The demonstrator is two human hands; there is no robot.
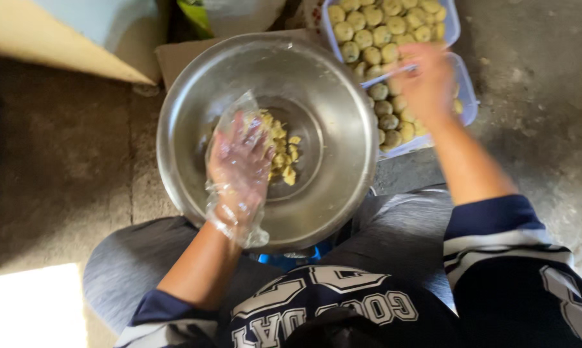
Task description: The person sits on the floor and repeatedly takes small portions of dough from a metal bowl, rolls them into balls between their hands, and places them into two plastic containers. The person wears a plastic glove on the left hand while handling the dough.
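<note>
Silver steel bowl [194, 84]; pale yellow dough bits [283, 154]; clear glove [237, 177]; navy, white-striped sleeves [497, 225]

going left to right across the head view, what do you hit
left hand in a clear plastic glove → yellowish dough bits in the steel bowl → right hand over the clear tubs of dough balls

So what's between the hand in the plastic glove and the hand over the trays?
In the head view, the metal bowl's right wall and rim lie between the left hand and the right hand, then some tray balls.
</note>
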